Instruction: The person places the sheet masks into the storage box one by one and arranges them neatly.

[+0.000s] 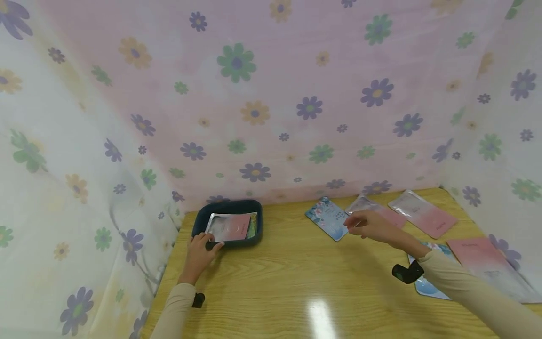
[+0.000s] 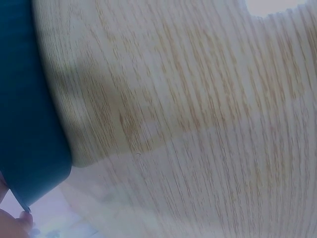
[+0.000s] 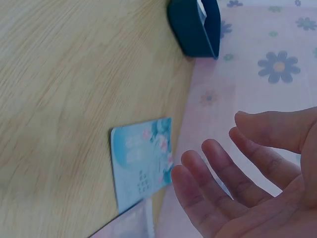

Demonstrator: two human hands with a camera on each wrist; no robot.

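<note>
A dark teal plastic bin (image 1: 259, 226) stands at the left of the table, and my left hand (image 1: 200, 254) grips its near rim at the left corner. Flat sachets lie in the bin; a pink and silver sachet (image 1: 230, 227) covers most of a green-patterned sachet (image 1: 252, 226). In the left wrist view, fingertips (image 2: 16, 225) show at the bin's edge (image 2: 37, 124). My right hand (image 1: 372, 227) is raised over the right side, its fingers loosely bent and holding nothing. Closest to it is a blue floral sachet (image 1: 326, 219), lying flat on the table.
Pink and silver sachets (image 1: 423, 214) (image 1: 391, 215) lie at the back right. Another pink sachet (image 1: 487, 263) and a second blue sachet (image 1: 429, 286), partly under my right forearm, lie nearer. Flower-patterned curtains (image 1: 279, 94) enclose the wooden table (image 1: 271, 282) at back and sides.
</note>
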